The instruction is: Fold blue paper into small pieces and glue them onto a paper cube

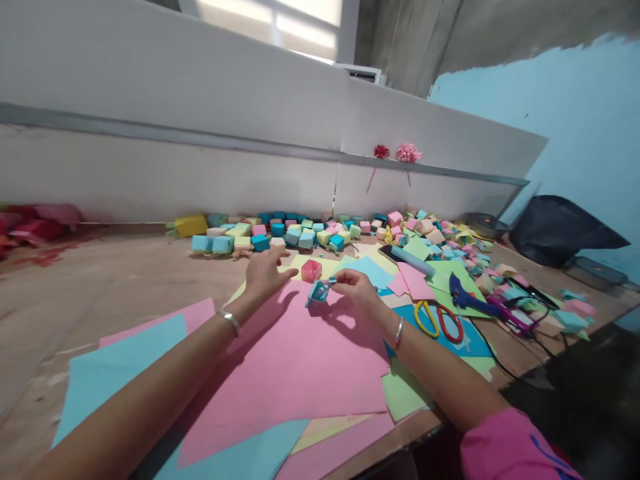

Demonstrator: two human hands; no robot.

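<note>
My right hand (356, 287) pinches a small blue folded paper box (319, 292) by its edge, just above a large pink paper sheet (300, 353). My left hand (267, 272) holds nothing; its thumb and fingers are spread, reaching toward the far side of the sheet. Between and a little beyond the hands sits a small open-topped pink paper box (311, 270), apart from both. Blue paper (125, 363) and more coloured sheets stick out from under the pink one.
Rows of small coloured paper cubes (260, 241) line the wall. To the right lie scissors (437, 323) with yellow and red handles, a blue glue gun (473, 297) with a cable, and a dark phone (390, 254). A yellow block (191, 225) and red paper pieces (43, 227) are at left.
</note>
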